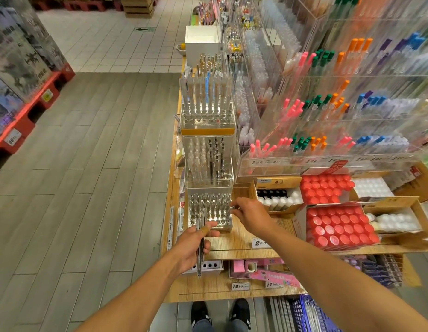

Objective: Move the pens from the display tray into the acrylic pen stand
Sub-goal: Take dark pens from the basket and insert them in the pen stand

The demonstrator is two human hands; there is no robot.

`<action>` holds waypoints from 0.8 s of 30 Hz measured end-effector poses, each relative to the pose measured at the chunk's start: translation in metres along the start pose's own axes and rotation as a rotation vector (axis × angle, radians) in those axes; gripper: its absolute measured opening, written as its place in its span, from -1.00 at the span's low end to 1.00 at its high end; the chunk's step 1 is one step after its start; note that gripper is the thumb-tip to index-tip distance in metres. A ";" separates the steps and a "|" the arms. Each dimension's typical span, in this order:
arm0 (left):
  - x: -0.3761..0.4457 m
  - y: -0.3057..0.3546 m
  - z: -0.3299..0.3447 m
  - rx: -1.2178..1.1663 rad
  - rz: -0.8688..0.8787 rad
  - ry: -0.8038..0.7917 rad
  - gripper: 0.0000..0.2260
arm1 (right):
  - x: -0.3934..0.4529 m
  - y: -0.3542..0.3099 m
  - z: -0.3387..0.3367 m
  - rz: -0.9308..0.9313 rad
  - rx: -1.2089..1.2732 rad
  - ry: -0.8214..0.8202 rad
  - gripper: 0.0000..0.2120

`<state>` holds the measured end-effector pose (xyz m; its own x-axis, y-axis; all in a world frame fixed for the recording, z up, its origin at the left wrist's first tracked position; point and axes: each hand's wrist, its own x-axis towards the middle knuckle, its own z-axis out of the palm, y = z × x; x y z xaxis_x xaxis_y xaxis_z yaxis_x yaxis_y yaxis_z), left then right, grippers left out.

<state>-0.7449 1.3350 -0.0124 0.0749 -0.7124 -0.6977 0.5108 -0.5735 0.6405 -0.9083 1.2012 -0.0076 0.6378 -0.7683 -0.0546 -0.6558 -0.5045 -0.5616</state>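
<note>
A clear acrylic pen stand (223,226) with rows of round holes stands at the near left of the wooden shelf, with several silver pens upright in its back rows. My left hand (192,245) grips a bundle of silver pens (200,255) just in front of the stand, their tips pointing down toward me. My right hand (250,215) pinches a single silver pen (233,208) at the stand's right edge, over the holes. I cannot tell which container is the display tray.
Two more acrylic stands (209,161) with pens rise behind the near one. Boxes of red-capped items (337,227) and white bottles (277,198) sit to the right. Tiered clear racks of coloured pens (328,104) fill the upper right. A blue basket (308,315) stands on the floor.
</note>
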 end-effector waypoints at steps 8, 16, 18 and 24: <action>0.001 0.003 0.005 0.008 0.004 -0.010 -0.79 | 0.004 -0.013 0.007 0.065 -0.035 0.006 -0.78; 0.003 0.006 0.007 -0.006 0.014 -0.093 -0.80 | -0.004 -0.012 0.005 0.204 -0.010 0.025 -0.77; 0.003 0.006 0.008 0.005 0.017 -0.103 -0.78 | -0.004 -0.018 0.002 0.218 0.110 0.075 -0.85; 0.003 0.005 0.014 0.086 0.018 -0.114 -0.74 | -0.002 -0.045 -0.007 0.248 0.484 -0.147 -0.77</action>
<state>-0.7538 1.3241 -0.0071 -0.0165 -0.7614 -0.6480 0.4343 -0.5893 0.6813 -0.8829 1.2222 0.0235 0.5607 -0.7600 -0.3286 -0.5551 -0.0506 -0.8303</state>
